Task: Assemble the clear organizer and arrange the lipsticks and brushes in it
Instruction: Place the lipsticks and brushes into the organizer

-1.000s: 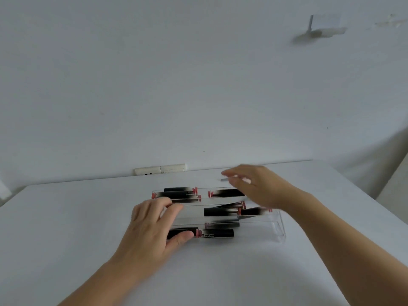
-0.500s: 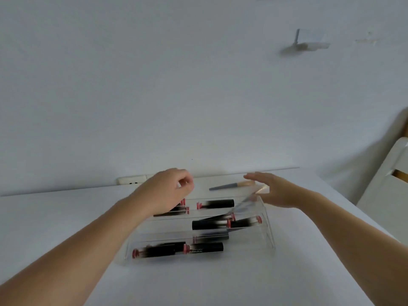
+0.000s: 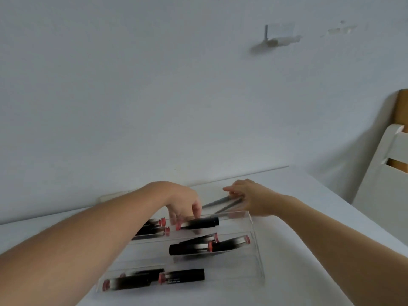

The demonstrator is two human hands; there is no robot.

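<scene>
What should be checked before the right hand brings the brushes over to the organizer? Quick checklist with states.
1. Right hand on the brushes: it lies over their right ends; whether the fingers have closed on them, cannot tell.
2. Brushes out of the clear organizer: on the table behind it, ok.
3. Left hand clear of the path: not ok, its fingers are at the back-row lipstick.
4. Free room in the organizer: right part of the front row looks bare, ok.
5. Lipsticks lying flat in their rows: middle-row pair lies slanted and overlapping, not ok.
6. Organizer flat on the table: cannot tell, edges blurred.
</scene>
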